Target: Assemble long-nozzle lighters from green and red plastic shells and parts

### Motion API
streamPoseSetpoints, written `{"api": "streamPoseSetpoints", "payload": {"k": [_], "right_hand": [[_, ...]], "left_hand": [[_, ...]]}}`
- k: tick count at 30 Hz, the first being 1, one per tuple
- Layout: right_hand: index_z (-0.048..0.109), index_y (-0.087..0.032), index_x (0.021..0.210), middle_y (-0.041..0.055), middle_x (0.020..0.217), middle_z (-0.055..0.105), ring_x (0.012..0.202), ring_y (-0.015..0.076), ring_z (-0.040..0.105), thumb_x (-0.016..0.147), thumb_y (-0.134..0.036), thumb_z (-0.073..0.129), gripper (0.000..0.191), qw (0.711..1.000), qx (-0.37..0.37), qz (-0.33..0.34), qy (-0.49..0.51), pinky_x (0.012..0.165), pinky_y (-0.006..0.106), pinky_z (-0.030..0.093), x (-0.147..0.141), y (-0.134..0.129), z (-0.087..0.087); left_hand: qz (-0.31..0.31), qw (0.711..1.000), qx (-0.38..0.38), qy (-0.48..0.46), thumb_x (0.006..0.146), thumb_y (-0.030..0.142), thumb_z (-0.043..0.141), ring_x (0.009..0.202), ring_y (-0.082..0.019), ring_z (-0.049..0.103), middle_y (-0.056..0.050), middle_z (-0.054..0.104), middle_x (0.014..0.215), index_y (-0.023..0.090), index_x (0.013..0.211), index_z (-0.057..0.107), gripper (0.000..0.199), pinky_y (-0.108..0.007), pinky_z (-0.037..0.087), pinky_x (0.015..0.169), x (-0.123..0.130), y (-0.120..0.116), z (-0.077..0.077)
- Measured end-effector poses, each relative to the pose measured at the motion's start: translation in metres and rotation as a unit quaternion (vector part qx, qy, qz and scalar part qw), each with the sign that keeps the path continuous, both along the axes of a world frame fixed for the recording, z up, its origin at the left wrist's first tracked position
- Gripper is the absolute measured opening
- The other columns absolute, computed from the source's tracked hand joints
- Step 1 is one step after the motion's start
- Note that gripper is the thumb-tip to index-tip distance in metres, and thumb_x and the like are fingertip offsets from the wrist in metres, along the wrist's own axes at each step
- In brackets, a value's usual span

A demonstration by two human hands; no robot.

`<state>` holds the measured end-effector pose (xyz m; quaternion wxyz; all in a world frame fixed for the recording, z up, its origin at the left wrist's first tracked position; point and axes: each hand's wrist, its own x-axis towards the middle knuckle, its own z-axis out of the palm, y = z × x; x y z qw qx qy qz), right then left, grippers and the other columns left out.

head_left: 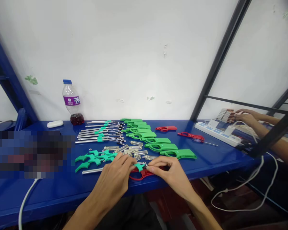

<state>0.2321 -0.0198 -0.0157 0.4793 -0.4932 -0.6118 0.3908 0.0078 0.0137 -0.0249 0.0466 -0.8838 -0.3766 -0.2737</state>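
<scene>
At the table's front edge, a red plastic shell (140, 175) lies beneath my hands. My left hand (120, 169) is closed at a small teal piece (140, 166) over the shell, beside a metal rod (92, 171). My right hand (166, 169) pinches by the white wires at the shell's right part; what its fingertips hold is too small to tell. Behind my hands lie several clear parts (135, 147) and green shells (182, 154). More teal pieces (93, 158) are heaped at the left, in front of rods with wires (92, 138).
A bottle (72, 103) and a white case (55, 124) stand by the wall. Red shells (166, 128), a screwdriver (207, 143) and a white power strip (218, 133) lie right. Another person's hands (247, 118) are beyond the dark post (218, 70). A cable (26, 198) hangs front left.
</scene>
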Motion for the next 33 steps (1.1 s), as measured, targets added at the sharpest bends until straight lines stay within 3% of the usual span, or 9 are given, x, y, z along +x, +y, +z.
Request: {"api": "streamPoseSetpoints", "payload": {"k": [4, 15, 18, 23, 33], "right_hand": [[0.075, -0.022, 0.107, 0.0029, 0.083, 0.083, 0.087, 0.0268, 0.080, 0.082, -0.038, 0.085, 0.031, 1.000, -0.004, 0.001, 0.016, 0.085, 0.034, 0.059, 0.001, -0.001, 0.003], [0.077, -0.023, 0.116, 0.0034, 0.088, 0.084, 0.092, 0.0289, 0.080, 0.086, -0.041, 0.082, 0.036, 0.999, 0.007, 0.031, -0.016, 0.097, 0.042, 0.057, 0.006, 0.000, 0.003], [0.080, -0.022, 0.110, 0.0036, 0.089, 0.084, 0.091, 0.0284, 0.080, 0.085, -0.042, 0.083, 0.032, 1.000, 0.006, 0.027, -0.015, 0.096, 0.040, 0.058, 0.007, 0.000, 0.001], [0.082, -0.021, 0.090, 0.0035, 0.089, 0.084, 0.086, 0.0256, 0.080, 0.081, -0.042, 0.086, 0.023, 0.999, 0.007, 0.033, -0.010, 0.081, 0.032, 0.061, 0.007, 0.000, -0.001], [0.082, -0.023, 0.093, 0.0023, 0.087, 0.082, 0.085, 0.0223, 0.078, 0.082, -0.038, 0.087, 0.019, 0.997, 0.058, 0.036, -0.046, 0.080, 0.030, 0.059, 0.009, -0.001, -0.002]], "left_hand": [[-0.018, 1.000, 0.020, -0.013, 0.105, 0.013, 0.044, 0.097, -0.025, 0.065, -0.006, 0.072, 0.100, 0.020, 0.106, 0.064, 0.022, -0.037, 0.059, 0.081, 0.000, -0.002, 0.000], [-0.046, 0.997, 0.054, -0.001, 0.106, 0.014, 0.043, 0.093, -0.022, 0.065, -0.006, 0.071, 0.099, 0.021, 0.111, 0.067, 0.025, -0.031, 0.056, 0.080, -0.001, -0.002, 0.000], [-0.053, 0.997, 0.061, -0.001, 0.105, 0.014, 0.045, 0.090, -0.022, 0.063, -0.006, 0.071, 0.096, 0.020, 0.111, 0.068, 0.025, -0.031, 0.055, 0.076, -0.002, -0.001, 0.000], [-0.068, 0.997, 0.042, -0.002, 0.104, 0.013, 0.047, 0.087, -0.022, 0.060, -0.005, 0.072, 0.093, 0.021, 0.108, 0.071, 0.026, -0.031, 0.056, 0.074, -0.003, 0.001, 0.003], [-0.057, 0.996, -0.026, 0.057, 0.096, 0.000, 0.045, 0.095, -0.024, 0.062, -0.006, 0.073, 0.104, 0.028, 0.118, 0.074, 0.046, -0.028, 0.054, 0.064, -0.010, -0.004, 0.015]]}}
